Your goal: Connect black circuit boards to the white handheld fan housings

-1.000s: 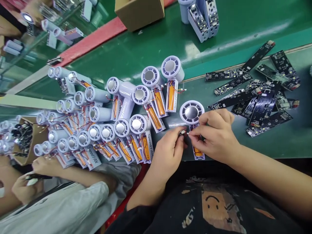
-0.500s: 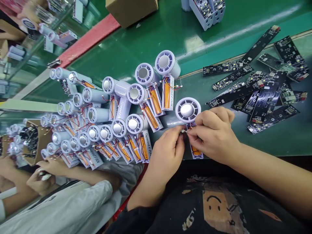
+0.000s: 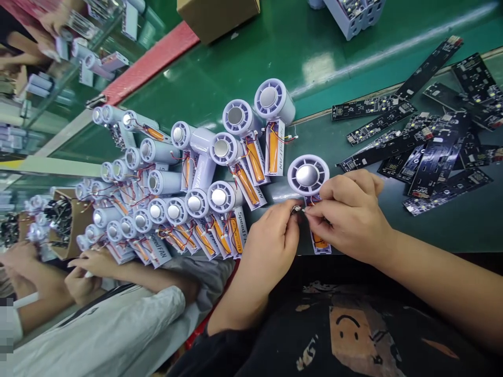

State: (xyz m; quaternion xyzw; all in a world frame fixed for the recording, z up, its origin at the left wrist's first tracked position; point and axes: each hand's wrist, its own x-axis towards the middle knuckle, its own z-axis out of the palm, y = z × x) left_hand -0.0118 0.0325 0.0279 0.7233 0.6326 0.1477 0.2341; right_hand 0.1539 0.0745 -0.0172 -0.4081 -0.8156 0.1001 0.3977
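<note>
My left hand is closed around a circuit board, of which only the end with its metal parts shows past the thumb. Thumb and forefinger of my right hand pinch a small white wire connector at that end of the board. Whether the connector sits in the board's socket I cannot tell. Just behind and below my fingers lies a handheld fan, its round grille up and its handle open over an orange battery. My right hand partly hides the handle.
Several similar fans with orange batteries and loose wires crowd the bench at left. Black circuit boards lie piled at right. A cardboard box and a fan housing stand at the back. A co-worker's hands are at far left.
The right fingertips have brought the white connector against the end of the board. Both hands otherwise hold nearly the same place. The whole view has shifted slightly, and the co-worker's hands at left have moved.
</note>
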